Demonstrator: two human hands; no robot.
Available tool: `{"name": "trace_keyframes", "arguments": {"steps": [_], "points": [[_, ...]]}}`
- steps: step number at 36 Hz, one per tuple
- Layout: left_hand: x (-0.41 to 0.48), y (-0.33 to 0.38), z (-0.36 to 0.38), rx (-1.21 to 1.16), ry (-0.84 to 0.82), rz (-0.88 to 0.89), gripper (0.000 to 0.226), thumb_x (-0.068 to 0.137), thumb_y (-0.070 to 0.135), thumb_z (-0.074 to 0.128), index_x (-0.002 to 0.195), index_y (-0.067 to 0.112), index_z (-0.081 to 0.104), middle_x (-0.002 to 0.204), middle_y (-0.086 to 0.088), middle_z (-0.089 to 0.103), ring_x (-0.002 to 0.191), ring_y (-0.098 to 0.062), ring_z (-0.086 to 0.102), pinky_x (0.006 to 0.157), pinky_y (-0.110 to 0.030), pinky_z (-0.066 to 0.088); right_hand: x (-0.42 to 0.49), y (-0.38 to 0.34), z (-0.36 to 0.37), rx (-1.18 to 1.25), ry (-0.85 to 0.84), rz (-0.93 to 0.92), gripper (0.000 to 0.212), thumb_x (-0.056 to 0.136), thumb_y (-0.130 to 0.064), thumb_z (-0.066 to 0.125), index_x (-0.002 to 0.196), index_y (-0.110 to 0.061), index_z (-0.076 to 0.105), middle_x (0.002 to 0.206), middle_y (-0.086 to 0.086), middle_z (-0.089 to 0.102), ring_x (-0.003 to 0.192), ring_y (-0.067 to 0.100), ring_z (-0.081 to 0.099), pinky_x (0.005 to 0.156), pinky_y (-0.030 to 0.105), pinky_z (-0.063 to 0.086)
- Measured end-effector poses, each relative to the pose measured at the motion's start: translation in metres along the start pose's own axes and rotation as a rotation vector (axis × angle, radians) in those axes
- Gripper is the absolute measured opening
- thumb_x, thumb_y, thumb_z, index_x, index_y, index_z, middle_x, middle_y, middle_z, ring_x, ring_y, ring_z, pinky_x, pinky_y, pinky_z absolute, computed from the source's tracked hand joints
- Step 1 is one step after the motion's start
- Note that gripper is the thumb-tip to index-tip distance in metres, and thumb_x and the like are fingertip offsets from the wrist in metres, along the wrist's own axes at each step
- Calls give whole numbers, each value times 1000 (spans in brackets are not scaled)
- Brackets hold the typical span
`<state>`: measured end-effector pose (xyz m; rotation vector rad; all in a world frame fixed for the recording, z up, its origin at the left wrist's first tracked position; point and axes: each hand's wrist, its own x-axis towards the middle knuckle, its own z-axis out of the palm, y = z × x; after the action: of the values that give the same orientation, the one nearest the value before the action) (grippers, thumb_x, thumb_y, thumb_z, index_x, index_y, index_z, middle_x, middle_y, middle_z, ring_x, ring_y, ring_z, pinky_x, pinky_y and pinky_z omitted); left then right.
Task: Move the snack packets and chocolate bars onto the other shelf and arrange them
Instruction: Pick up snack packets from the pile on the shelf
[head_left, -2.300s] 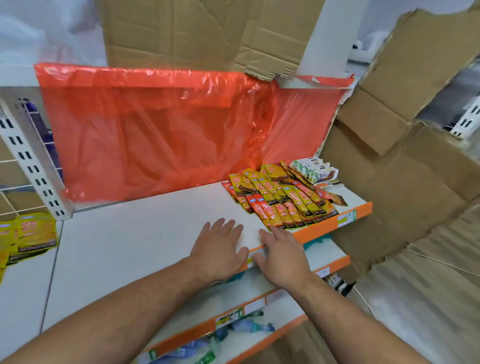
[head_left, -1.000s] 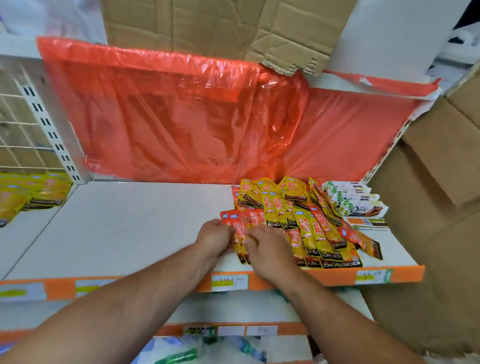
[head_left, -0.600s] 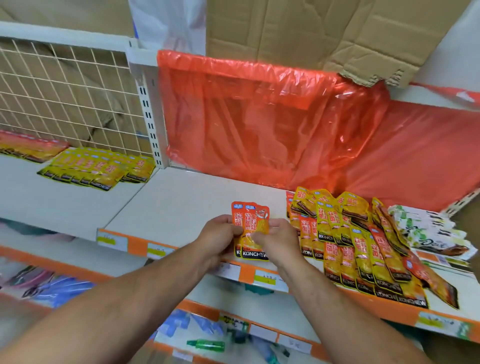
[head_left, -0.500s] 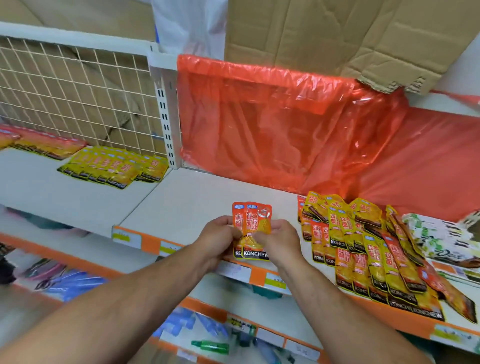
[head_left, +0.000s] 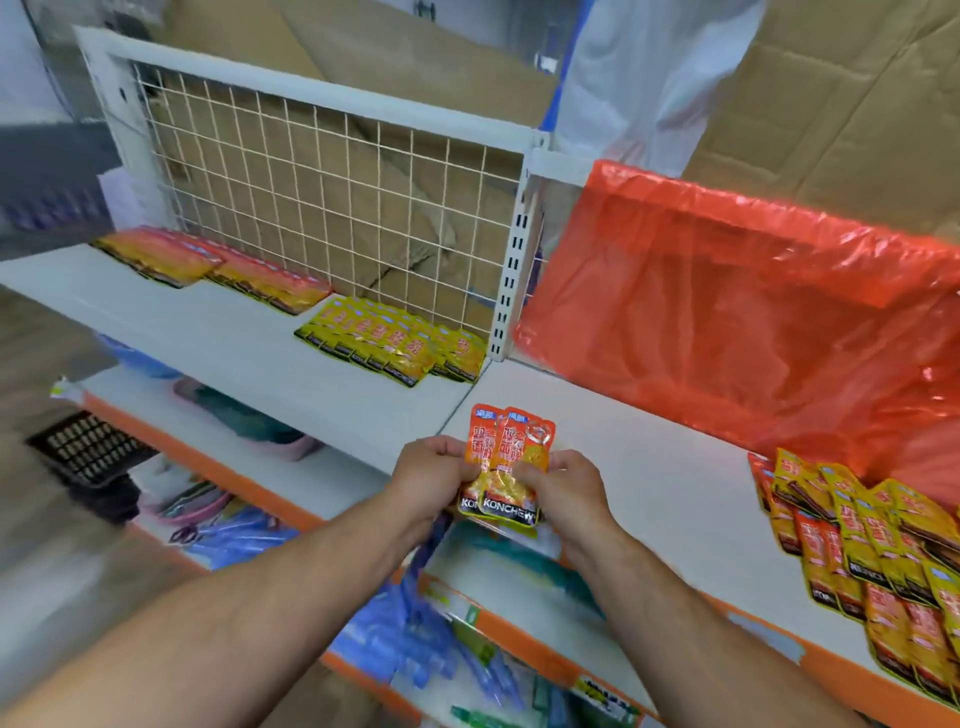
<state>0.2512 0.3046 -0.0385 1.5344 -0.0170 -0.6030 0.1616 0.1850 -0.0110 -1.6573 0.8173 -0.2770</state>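
Observation:
Both hands hold a small stack of orange snack packets (head_left: 506, 457) upright above the front edge of the right shelf (head_left: 649, 483). My left hand (head_left: 434, 475) grips the stack's left side and my right hand (head_left: 563, 486) grips its right side. A pile of several yellow and orange packets (head_left: 872, 551) lies on the right end of that shelf. On the left shelf (head_left: 208, 332), a row of yellow packets (head_left: 395, 343) lies flat beside rows of orange packets (head_left: 218, 270) further left.
A white wire grid panel (head_left: 332, 208) backs the left shelf and a white slotted upright (head_left: 511, 270) divides the two. Red plastic sheeting (head_left: 737, 312) hangs behind the right shelf. Lower shelves hold blue items (head_left: 415, 634). Cardboard stands behind.
My hands lifted a few orange packets off the right pile. They carried them leftward as the view swung left, bringing the left shelf into sight.

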Motion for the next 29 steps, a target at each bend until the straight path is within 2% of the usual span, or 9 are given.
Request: {"name": "trace_keyframes", "arguments": {"steps": [2, 6, 8, 12, 16, 20, 24, 27, 29], "points": [[8, 4, -32, 9, 17, 12, 14, 81, -12, 65, 86, 1, 67, 75, -13, 69, 59, -22, 64, 59, -31, 54, -2, -10, 31, -7, -18, 1, 20, 82, -8, 75, 69, -16, 63, 73, 5, 72, 78, 30, 73, 78, 50, 59], [18, 14, -93, 13, 58, 39, 14, 79, -11, 66, 89, 0, 67, 81, -18, 68, 72, -29, 64, 76, -50, 56, 0, -22, 93, -18, -13, -29, 18, 77, -13, 79, 73, -16, 61, 78, 9, 73, 78, 30, 73, 78, 54, 59], [22, 19, -122, 7, 90, 46, 16, 79, -11, 66, 93, -4, 66, 83, -20, 67, 74, -30, 64, 79, -53, 55, 4, -24, 120, -24, -21, -39, 22, 71, -21, 80, 79, -16, 60, 85, 12, 73, 79, 30, 72, 77, 55, 59], [30, 24, -173, -19, 151, 27, 14, 80, -11, 67, 89, 0, 66, 85, -20, 68, 75, -29, 64, 81, -50, 56, 6, -34, 166, -35, -76, -29, 25, 78, -18, 80, 84, -15, 56, 94, 17, 72, 81, 30, 71, 76, 49, 57], [39, 25, -212, -35, 184, 22, 13, 79, -9, 68, 86, 2, 67, 86, -21, 71, 74, -30, 67, 81, -52, 56, 11, -43, 205, -60, -153, -32, 22, 83, -15, 77, 89, -13, 55, 96, 14, 71, 82, 28, 69, 68, 38, 53], [48, 26, -243, -37, 237, 22, 14, 79, -8, 69, 79, 6, 66, 82, -18, 70, 72, -29, 66, 77, -47, 56, 21, -50, 241, -73, -201, -44, 23, 83, -14, 77, 92, -11, 57, 96, 13, 72, 80, 25, 70, 64, 33, 52], [60, 30, -270, -38, 296, 27, 14, 78, -8, 69, 79, 6, 66, 80, -17, 70, 70, -27, 65, 72, -40, 54, 35, -58, 275, -83, -248, -43, 22, 83, -12, 78, 90, -11, 57, 94, 13, 71, 76, 23, 69, 64, 32, 52], [75, 38, -288, -25, 327, 47, 14, 78, -8, 68, 80, 6, 67, 77, -12, 70, 69, -26, 65, 73, -39, 54, 51, -64, 301, -84, -271, -52, 22, 82, -12, 78, 89, -11, 57, 93, 13, 72, 75, 22, 68, 63, 31, 51], [86, 45, -300, -6, 338, 58, 15, 78, -7, 68, 80, 8, 69, 76, -10, 71, 71, -25, 67, 75, -39, 55, 64, -69, 319, -83, -287, -53, 23, 82, -13, 79, 90, -11, 57, 94, 12, 72, 77, 23, 70, 67, 36, 55]]}}
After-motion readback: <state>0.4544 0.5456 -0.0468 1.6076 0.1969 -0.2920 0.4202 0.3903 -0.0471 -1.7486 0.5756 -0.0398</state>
